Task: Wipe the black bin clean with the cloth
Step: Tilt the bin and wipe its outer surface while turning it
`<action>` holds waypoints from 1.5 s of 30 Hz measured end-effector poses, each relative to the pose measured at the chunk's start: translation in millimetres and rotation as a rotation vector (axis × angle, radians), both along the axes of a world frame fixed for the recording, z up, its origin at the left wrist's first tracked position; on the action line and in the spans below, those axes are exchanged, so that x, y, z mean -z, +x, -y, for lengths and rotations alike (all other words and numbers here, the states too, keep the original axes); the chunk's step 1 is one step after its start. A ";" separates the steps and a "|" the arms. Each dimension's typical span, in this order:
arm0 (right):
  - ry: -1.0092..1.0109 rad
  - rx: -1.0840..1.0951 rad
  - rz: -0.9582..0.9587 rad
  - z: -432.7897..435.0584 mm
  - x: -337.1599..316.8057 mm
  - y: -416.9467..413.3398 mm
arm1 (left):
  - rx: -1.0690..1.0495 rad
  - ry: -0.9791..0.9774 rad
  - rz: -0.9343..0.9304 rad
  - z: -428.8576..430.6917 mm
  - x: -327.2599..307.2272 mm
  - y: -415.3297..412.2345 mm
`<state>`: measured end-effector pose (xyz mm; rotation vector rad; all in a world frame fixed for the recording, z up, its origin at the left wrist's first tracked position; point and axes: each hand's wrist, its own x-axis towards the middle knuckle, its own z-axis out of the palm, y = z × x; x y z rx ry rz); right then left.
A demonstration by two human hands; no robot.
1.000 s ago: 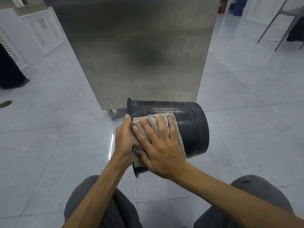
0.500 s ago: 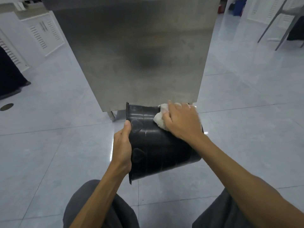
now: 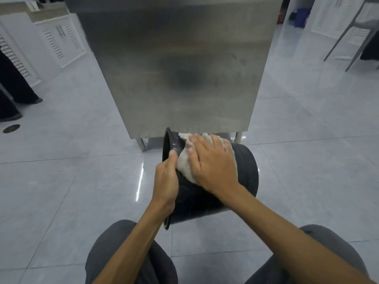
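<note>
The black bin [image 3: 246, 171] lies on its side above the floor in front of my knees, its rim to the left and its base to the right. My left hand [image 3: 166, 181] grips the rim, thumb on the outer wall. A pale cloth [image 3: 184, 160] is spread on the bin's upper side near the rim. My right hand [image 3: 213, 162] presses flat on the cloth with its fingers pointing away from me, covering most of it.
A stainless steel cabinet [image 3: 180, 68] on short legs stands just behind the bin. Glossy grey floor tiles [image 3: 71, 191] surround it. White louvred cabinets [image 3: 55, 39] and a person's dark trouser legs [image 3: 12, 87] are at the left, chair legs [image 3: 348, 37] at the far right.
My right hand swept the cloth from the near side of the bin to its far right end, then back toward the rim. The left hand kept its grip on the rim.
</note>
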<state>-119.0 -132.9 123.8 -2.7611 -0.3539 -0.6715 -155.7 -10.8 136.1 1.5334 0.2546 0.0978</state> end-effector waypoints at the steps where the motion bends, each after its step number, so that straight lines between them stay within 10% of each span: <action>1: 0.072 0.012 -0.093 1.8 -12.1 15.0 | 0.008 0.019 0.008 0.9 0.6 -1.6; 6: -0.054 -0.039 -0.591 9.4 -55.5 87.5 | 0.021 -0.019 0.026 -3.2 -0.7 -3.6; 20: -0.248 -0.078 0.064 22.2 29.3 -95.1 | 0.016 -0.131 -0.017 -15.3 -4.5 -10.2; 24: -0.205 0.066 0.049 33.5 -2.3 -73.0 | 0.067 -0.119 -0.014 -10.6 1.4 -29.9; 30: -0.062 0.079 -0.524 69.9 -46.5 -8.3 | 0.020 -0.053 -0.039 -11.0 20.6 -69.6; 45: -0.164 -0.112 -0.095 34.6 31.4 -98.7 | 0.039 -0.138 0.040 -3.9 20.6 -37.7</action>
